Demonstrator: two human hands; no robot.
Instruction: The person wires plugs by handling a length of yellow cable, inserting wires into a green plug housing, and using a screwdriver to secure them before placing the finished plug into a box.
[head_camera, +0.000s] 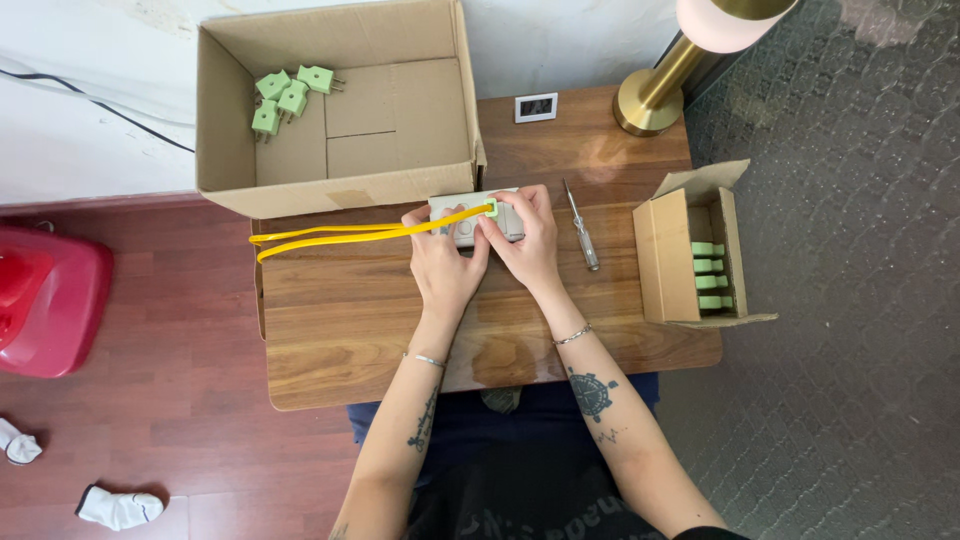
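My left hand (443, 262) and my right hand (525, 243) meet over a white socket strip (462, 228) lying on the wooden table (350, 330). A light green plug (491, 208) on a doubled yellow cable (340, 236) sits at the strip's upper edge, pinched between the fingers of both hands. The cable runs left across the table to its left edge. My right hand also presses on the right part of the strip.
A large open cardboard box (400, 185) at the table's back holds three green plugs (285, 95). A small open carton (668, 262) with several green plugs stands at the right. A screwdriver (580, 226) lies beside my right hand. A brass lamp base (650, 100) stands behind.
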